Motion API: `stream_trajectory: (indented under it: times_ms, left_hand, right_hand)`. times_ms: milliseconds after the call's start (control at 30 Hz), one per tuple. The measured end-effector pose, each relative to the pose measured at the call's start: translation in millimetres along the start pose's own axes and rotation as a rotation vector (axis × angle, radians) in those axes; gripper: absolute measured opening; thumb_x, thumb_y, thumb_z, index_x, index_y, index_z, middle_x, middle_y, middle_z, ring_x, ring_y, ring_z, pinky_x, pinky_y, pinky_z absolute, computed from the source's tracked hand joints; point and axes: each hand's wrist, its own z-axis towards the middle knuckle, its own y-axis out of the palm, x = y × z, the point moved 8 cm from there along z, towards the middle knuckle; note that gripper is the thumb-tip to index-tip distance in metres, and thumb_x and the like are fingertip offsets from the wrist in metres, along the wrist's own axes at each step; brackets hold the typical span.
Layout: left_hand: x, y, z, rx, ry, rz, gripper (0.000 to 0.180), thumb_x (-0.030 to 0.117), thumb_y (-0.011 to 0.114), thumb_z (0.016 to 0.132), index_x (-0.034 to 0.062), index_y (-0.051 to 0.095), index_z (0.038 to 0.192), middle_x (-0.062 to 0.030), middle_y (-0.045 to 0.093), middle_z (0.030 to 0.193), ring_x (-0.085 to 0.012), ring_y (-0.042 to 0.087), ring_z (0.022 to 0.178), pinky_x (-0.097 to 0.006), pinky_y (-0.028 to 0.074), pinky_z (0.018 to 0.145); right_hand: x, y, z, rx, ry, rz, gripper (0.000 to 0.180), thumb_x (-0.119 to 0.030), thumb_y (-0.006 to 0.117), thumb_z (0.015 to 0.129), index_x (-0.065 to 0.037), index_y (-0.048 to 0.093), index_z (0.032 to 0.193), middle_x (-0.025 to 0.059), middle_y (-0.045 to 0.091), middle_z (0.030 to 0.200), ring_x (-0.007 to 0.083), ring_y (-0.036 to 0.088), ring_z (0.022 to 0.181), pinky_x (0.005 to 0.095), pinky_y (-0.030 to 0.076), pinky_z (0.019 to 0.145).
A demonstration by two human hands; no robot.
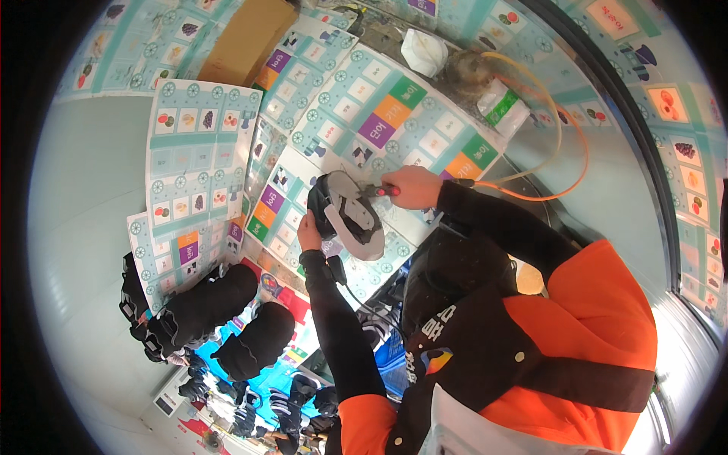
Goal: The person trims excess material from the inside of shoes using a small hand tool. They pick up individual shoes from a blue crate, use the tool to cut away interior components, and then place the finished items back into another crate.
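Observation:
A black shoe (350,216) with a grey sole turned up is tilted over the printed card sheets in front of me. My left hand (309,231) grips its black side edge, fingers closed. My right hand (414,187) is closed round a slim hand tool (388,191) with a red and black grip. Its tip reaches the upper edge of the sole; whether they touch I cannot tell. An orange hose (523,199) runs from behind my right hand. The tool's exact kind is not clear.
Printed sheets (334,114) cover the bench. Black boot-like pieces (205,299) lie at the left above a blue surface (262,390) with several dark shoes. A white cup-like container (425,51) and a white-green packet (504,108) stand at the back. Brown cardboard (246,38) leans at far left.

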Motion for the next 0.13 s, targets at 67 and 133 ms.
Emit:
stream_trajectory:
  times_ms: [67,133]
  left_hand:
    - [6.8,-8.0,-4.9,0.026,0.034,-0.008,0.053,0.044,0.049,0.106,-0.0066,0.067,0.104,-0.0158,0.069,0.092,-0.0234,0.061,0.085,-0.037,0.047,0.082]
    - [8.9,-13.0,-7.2,0.049,0.042,-0.007,0.052,0.043,0.05,0.106,-0.0062,0.066,0.105,-0.0159,0.068,0.091,-0.0236,0.059,0.085,-0.037,0.046,0.083]
  right_hand:
    - [-6.9,3.4,4.8,0.051,-0.005,-0.022,0.024,-0.023,0.06,0.078,-0.008,0.067,0.095,0.0212,0.068,0.083,0.0446,0.065,0.081,0.0552,0.05,0.07]
    - [-11.1,6.0,11.6,0.025,0.006,-0.063,0.024,-0.024,0.059,0.079,-0.008,0.067,0.094,0.0217,0.067,0.08,0.0446,0.066,0.082,0.0549,0.051,0.071]
